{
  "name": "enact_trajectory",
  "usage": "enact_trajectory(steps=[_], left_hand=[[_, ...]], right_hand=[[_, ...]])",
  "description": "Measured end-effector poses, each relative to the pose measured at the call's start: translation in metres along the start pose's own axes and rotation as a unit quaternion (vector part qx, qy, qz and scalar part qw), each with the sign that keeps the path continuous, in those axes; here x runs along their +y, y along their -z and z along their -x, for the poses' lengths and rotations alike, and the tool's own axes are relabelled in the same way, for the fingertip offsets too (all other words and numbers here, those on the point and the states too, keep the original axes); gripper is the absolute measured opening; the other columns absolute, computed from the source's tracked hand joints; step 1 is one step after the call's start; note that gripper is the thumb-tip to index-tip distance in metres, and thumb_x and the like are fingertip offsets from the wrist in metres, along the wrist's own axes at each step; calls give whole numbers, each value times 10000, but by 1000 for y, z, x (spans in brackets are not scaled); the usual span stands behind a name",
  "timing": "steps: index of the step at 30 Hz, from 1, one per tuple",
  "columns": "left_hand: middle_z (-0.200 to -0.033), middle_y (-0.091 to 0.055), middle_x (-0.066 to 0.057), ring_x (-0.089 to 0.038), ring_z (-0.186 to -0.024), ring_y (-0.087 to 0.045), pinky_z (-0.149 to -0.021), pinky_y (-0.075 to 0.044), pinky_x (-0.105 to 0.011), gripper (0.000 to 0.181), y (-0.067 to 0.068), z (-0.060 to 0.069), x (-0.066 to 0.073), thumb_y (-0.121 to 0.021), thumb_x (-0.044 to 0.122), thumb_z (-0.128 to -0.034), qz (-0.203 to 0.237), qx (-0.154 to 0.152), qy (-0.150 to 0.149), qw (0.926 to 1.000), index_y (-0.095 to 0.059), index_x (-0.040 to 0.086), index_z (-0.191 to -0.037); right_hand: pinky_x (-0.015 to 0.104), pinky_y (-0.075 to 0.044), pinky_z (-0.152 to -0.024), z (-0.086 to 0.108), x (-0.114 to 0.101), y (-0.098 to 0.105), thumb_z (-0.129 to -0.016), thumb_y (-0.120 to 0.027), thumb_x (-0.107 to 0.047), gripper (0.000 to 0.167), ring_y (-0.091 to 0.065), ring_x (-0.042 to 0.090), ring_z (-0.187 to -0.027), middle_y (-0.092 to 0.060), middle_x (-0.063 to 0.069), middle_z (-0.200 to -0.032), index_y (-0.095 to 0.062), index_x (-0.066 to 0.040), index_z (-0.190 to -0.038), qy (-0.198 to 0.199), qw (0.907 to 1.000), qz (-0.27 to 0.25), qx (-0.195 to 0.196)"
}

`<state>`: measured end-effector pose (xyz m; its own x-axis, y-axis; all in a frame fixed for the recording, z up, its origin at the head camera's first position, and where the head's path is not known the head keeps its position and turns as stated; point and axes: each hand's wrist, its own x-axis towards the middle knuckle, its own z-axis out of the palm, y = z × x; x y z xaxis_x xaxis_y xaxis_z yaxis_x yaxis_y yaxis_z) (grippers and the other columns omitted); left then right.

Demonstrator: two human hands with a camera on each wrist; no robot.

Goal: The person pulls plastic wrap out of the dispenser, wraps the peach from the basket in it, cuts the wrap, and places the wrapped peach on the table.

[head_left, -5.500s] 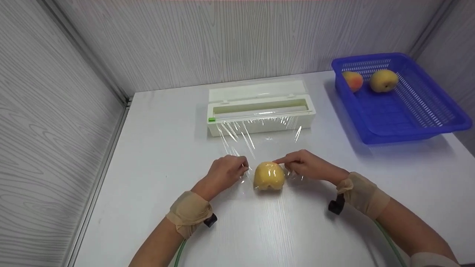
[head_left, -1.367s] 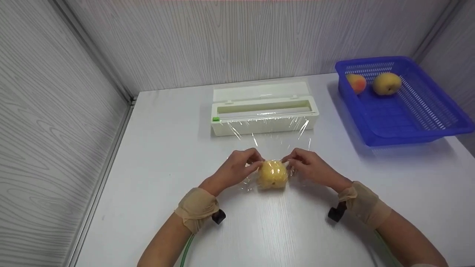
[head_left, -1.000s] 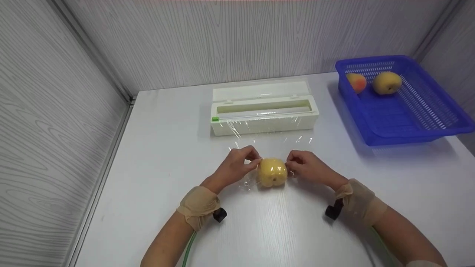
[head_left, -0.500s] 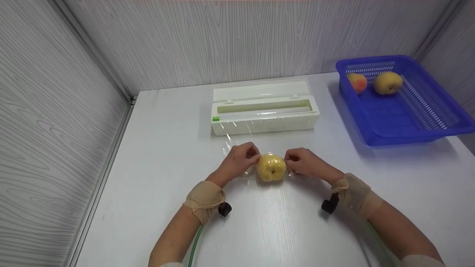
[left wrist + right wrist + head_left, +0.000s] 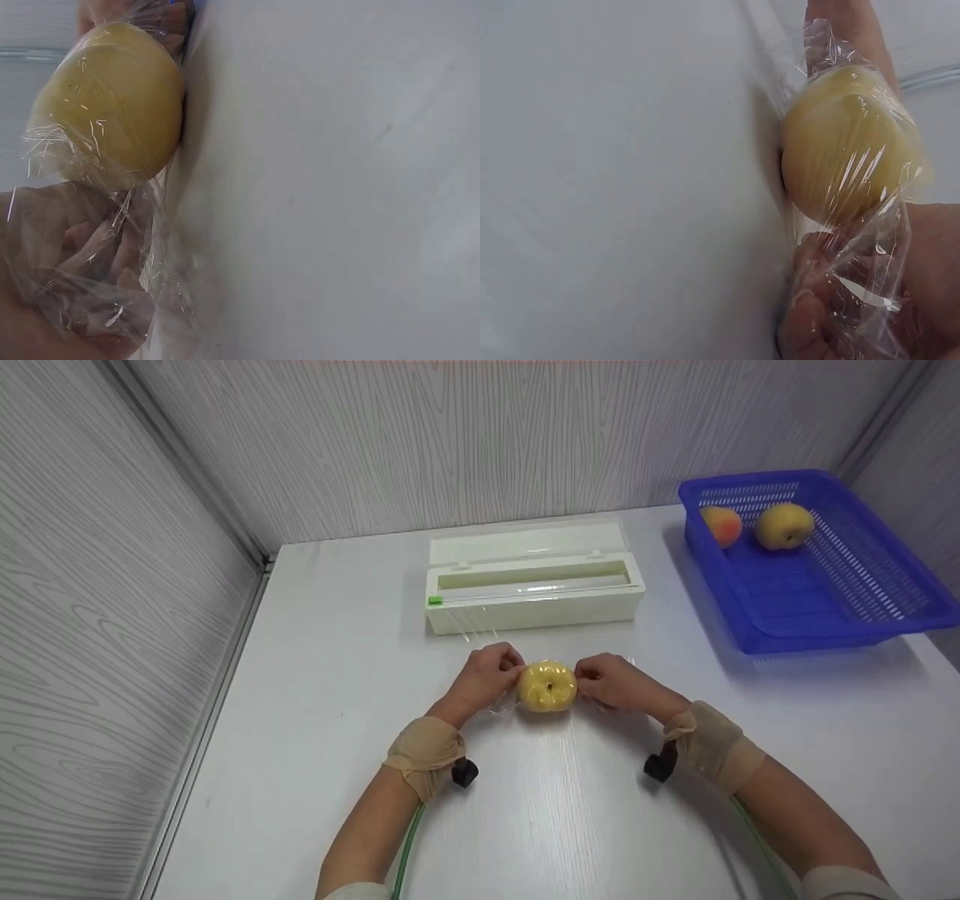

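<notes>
A yellow peach (image 5: 548, 687) rests on the table under clear cling film, its dimpled end facing the head camera. My left hand (image 5: 484, 678) pinches the film close against its left side. On the other side, my right hand (image 5: 619, 682) pinches the film between thumb and curled fingers. Loose, crumpled cling film (image 5: 120, 300) drapes over the left fingers in the left wrist view. In the right wrist view, film (image 5: 870, 292) lies tight across the peach and bunches over the right hand. Behind the hands, the white cling film box (image 5: 536, 611) stands with its lid back, and film runs from it.
At the right back stands a blue plastic basket (image 5: 817, 634) holding two more peaches (image 5: 784, 526). A green slider (image 5: 435, 601) sits at the left end of the box's front edge. Wood-grain panels (image 5: 450, 442) border the table at the back and left.
Both hands have come in to the peach's sides and gripped the film. The peach has rolled away from me toward the box, its dimple turning up. The film between has shortened.
</notes>
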<state>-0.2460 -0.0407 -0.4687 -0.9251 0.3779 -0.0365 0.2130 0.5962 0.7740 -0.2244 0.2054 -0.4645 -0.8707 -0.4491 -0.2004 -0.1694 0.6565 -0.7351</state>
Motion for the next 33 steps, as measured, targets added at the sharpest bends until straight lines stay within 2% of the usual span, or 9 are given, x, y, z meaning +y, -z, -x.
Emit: enact_trajectory(steps=[6,11,15,19,24,27,30,33], left_hand=[[-945,-704,-97,-159,-859,-633,-772,-528,-280,119,-2,-4,-1,-653,151,-954,-124,189,104,9997,-682,46,-1002],[-927,-707,-94,-205,-892,-626,-796,-511,-322,108,-3,-4,-3,-664,148,-933,-638,426,147,9969,-712,60,-971],[-896,-712,-72,-220,-884,-625,-783,-512,-357,92,-3,-4,-1,-669,150,-915,-1057,540,268,9926,-720,74,-929],[-909,-720,-60,-227,-890,-644,-774,-529,-377,97,-3,-5,1,-648,145,-920,-1241,516,353,9903,-719,79,-927],[-976,-729,-61,-233,-938,-669,-798,-550,-409,127,-4,-8,3,-603,121,-935,-1294,396,484,9896,-720,82,-968],[-1009,-730,-68,-246,-965,-674,-815,-551,-429,147,-4,-10,4,-591,104,-930,-1335,325,580,9888,-725,85,-987],[-1029,-732,-87,-270,-985,-682,-827,-551,-452,156,-4,-10,5,-590,93,-926,-1378,305,639,9879,-730,81,-992],[-1037,-733,-103,-289,-1001,-685,-827,-555,-470,162,-3,-11,5,-583,85,-931,-1432,316,637,9871,-732,77,-994]], right_hand=[[232,-403,-439,-4,0,-1,-932,-504,-94,184,-470,99,-454,-529,-8,-601,-678,-36,-931,-43,9996,215,184],[231,-404,-436,-6,0,-3,-925,-521,-77,190,-481,95,-437,-537,3,-593,-696,-24,-976,-26,9989,347,309],[244,-433,-459,-7,0,-4,-909,-541,-67,170,-496,97,-459,-578,35,-662,-688,-13,-977,-64,9985,333,434],[257,-455,-493,-8,3,-7,-896,-561,-68,158,-515,111,-521,-614,64,-744,-678,-23,-992,-40,9975,283,642],[252,-454,-508,-7,6,-7,-865,-520,-33,180,-526,113,-570,-629,85,-790,-664,5,-967,282,9953,257,895],[256,-455,-495,-5,6,-6,-892,-510,-43,175,-519,119,-536,-646,111,-813,-658,9,-970,255,9952,157,932],[264,-486,-537,-5,4,-4,-945,-532,-78,162,-548,133,-589,-673,136,-859,-666,-1,-995,134,9954,89,942],[300,-530,-628,-4,1,-1,-958,-551,-71,150,-609,186,-707,-685,163,-901,-668,11,-1002,301,9926,280,1142]])
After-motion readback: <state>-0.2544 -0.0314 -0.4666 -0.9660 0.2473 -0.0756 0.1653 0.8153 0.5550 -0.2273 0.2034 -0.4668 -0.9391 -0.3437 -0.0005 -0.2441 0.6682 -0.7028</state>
